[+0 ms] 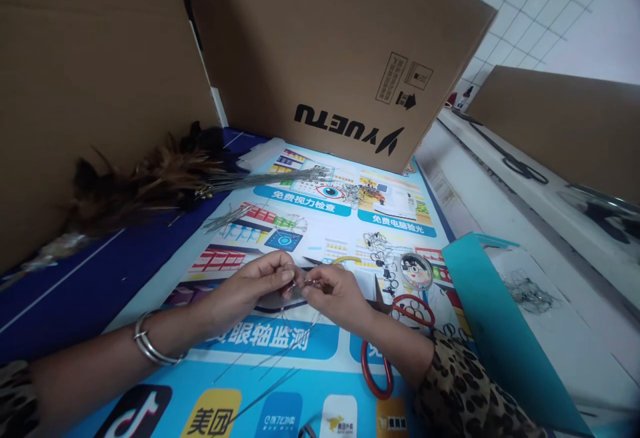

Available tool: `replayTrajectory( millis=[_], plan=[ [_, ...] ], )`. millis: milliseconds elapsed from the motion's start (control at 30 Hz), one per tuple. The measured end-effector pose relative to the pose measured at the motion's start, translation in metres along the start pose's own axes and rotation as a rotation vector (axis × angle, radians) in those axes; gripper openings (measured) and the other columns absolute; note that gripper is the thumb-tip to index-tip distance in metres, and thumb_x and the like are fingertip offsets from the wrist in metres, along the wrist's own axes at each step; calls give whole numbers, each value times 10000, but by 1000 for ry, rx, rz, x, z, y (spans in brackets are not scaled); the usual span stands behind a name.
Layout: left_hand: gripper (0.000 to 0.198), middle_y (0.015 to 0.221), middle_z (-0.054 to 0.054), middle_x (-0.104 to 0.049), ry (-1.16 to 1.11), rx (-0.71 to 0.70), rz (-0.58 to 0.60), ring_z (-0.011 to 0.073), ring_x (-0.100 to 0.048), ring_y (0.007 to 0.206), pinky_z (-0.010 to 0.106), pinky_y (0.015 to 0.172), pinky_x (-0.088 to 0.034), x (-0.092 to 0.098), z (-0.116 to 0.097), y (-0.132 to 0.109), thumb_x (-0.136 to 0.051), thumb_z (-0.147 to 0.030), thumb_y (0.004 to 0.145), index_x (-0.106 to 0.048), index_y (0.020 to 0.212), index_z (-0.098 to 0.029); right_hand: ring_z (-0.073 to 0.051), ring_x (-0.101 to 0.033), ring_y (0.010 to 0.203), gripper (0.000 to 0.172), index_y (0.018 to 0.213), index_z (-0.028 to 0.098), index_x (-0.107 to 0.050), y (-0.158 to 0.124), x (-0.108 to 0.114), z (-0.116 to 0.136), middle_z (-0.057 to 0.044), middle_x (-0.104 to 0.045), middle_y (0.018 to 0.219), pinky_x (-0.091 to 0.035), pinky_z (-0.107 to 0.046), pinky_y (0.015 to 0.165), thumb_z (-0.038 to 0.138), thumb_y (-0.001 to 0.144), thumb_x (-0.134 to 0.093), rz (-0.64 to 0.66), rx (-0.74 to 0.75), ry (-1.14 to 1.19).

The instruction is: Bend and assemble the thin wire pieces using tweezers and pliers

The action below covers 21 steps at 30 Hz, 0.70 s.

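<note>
My left hand (267, 278), with a silver bangle on its wrist, pinches a small reddish piece with thin wire between thumb and fingers. Fingertips of my right hand (336, 295) close on the same small work from the other side. Thin wires (297, 331) hang down below both hands; the fingers hide most of the piece. Red-handled scissors (414, 309) lie partly under my right forearm. Just behind my hands rests a tool with a yellow handle (347, 260) and a dark pointed tip. Loose wires (263, 395) lie on the printed sheet nearer to me.
Large cardboard boxes (325, 45) stand at the back and left. Bundled wires (270, 178) and brown feathers (150, 175) lie left. Black rings and small wire loops (380, 245) surround a round cartoon-faced item (416, 271). A teal open box (480, 291) holds tangled wire (531, 291).
</note>
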<state>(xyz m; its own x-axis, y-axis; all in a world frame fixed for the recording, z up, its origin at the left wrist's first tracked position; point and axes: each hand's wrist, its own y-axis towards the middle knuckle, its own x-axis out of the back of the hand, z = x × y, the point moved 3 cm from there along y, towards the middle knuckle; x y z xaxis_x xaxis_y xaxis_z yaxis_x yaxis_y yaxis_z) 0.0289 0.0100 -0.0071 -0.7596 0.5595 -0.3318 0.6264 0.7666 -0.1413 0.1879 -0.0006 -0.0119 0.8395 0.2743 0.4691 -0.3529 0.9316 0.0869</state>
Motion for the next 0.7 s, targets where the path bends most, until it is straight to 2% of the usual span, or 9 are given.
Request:
replayTrajectory(
  millis=[300, 467, 700],
  plan=[
    [178, 656, -18, -444, -128, 34, 55, 81, -367, 569, 221, 541, -274, -5, 2, 1, -438, -293, 892, -455, 777, -158, -72, -416, 513, 71, 639, 182, -537, 1, -1, 11, 68, -418, 520, -329, -191, 572, 162, 706, -543, -37, 41, -184],
    [184, 661, -24, -431, -55, -6, 36, 77, -352, 565, 213, 522, -262, -2, 5, 1, -444, -308, 891, -454, 782, -160, -93, -474, 578, 67, 651, 182, -537, 1, 1, 17, 48, -485, 577, -327, -203, 602, 162, 713, -523, -40, 79, -178],
    [147, 748, -7, -497, 107, -106, 3, 78, -382, 582, 206, 526, -290, 4, 2, 1, -460, -289, 877, -457, 799, -164, -114, -515, 709, 120, 669, 189, -518, -2, 1, 16, 33, -558, 673, -318, -232, 730, 171, 780, -476, -18, 127, -200]
  ],
)
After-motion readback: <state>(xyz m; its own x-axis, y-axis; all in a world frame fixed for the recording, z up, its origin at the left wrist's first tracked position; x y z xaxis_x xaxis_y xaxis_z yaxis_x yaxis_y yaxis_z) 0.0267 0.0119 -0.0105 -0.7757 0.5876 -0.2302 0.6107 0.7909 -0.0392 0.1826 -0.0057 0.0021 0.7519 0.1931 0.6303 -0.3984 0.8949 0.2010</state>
